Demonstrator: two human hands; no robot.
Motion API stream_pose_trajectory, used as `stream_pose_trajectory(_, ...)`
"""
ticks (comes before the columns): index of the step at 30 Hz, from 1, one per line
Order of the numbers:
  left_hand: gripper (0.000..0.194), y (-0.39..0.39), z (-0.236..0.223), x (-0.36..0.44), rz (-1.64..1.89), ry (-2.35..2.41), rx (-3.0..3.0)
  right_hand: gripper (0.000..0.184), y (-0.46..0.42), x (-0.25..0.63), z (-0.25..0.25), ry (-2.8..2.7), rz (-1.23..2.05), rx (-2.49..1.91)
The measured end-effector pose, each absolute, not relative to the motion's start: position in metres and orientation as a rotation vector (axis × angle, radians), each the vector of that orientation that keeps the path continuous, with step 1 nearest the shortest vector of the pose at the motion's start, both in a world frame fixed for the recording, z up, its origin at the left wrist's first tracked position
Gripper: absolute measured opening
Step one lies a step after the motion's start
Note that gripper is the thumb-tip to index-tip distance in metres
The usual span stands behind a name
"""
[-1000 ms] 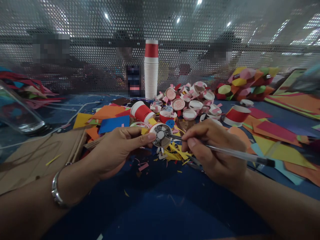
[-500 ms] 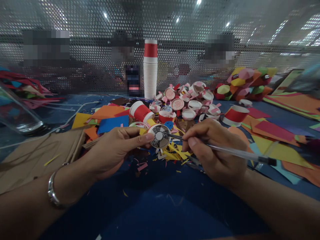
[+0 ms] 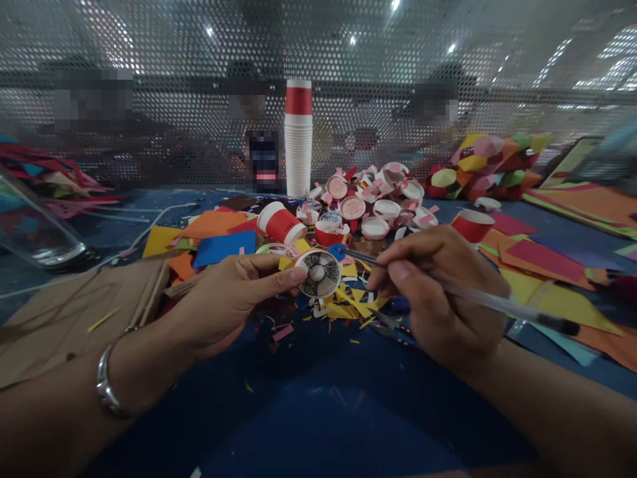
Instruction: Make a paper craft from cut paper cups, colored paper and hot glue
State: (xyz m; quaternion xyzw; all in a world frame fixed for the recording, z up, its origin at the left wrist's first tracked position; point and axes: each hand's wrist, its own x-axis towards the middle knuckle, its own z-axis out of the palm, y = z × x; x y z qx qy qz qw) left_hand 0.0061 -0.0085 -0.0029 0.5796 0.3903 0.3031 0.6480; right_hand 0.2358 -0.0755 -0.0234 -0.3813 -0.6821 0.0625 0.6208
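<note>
My left hand is closed on a small round cup bottom, a white paper disc with dark pen lines drawn across it, held up over the table. My right hand grips a clear ballpoint pen. Its tip points left and sits just above and to the right of the disc. A silver bracelet circles my left wrist. Under the disc lie yellow paper scraps.
A heap of cut red-and-white paper cups and a tall cup stack stand behind. Coloured paper sheets lie right, brown cardboard left, a clear container far left. Perforated mesh closes the back, people behind it.
My right hand has lifted and swung the pen tip up off the disc's right edge. The disc's centre, blank white before, now shows dark lines. My left hand stays put.
</note>
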Motion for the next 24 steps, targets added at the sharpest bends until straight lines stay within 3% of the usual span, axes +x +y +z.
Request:
stream_pose_trajectory(9,0.017,-0.0071,-0.0058,0.0065,0.797,0.884,1.228,0.013,-0.0674,0.2365,-0.0244,-1.538,0.210,-0.906)
stream_pose_trajectory(24,0.026,-0.0098,-0.0076,0.0089,0.783,0.800,1.226,0.012,-0.0735,0.2377,-0.0278,-1.703,0.247,-0.979)
